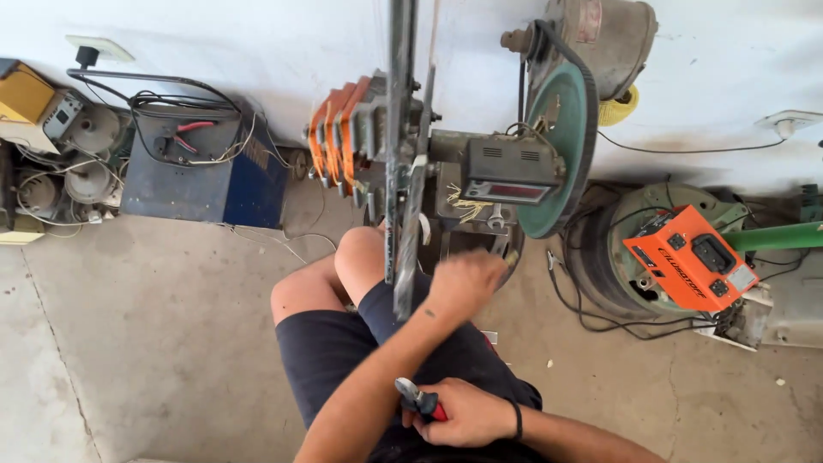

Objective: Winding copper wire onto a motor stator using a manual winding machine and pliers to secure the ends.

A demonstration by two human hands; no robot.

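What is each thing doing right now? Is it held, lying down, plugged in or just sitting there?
Left hand: raised, blurred, closed at the winding machine.
Right hand: resting on the lap, gripping pliers.
Pliers: held, jaws closed, red handles.
Green wheel: upright, belt around its rim.
Orange box: lying tilted on a round drum.
Blue box: standing by the wall, cables on top.
Wall plug: plugged in.

A bare concrete floor point(146, 326) meets a white wall point(283, 43). Against that wall stand a blue metal box point(201, 171) and, well to its right, an orange case point(690, 257) beside a wall socket point(789, 123).
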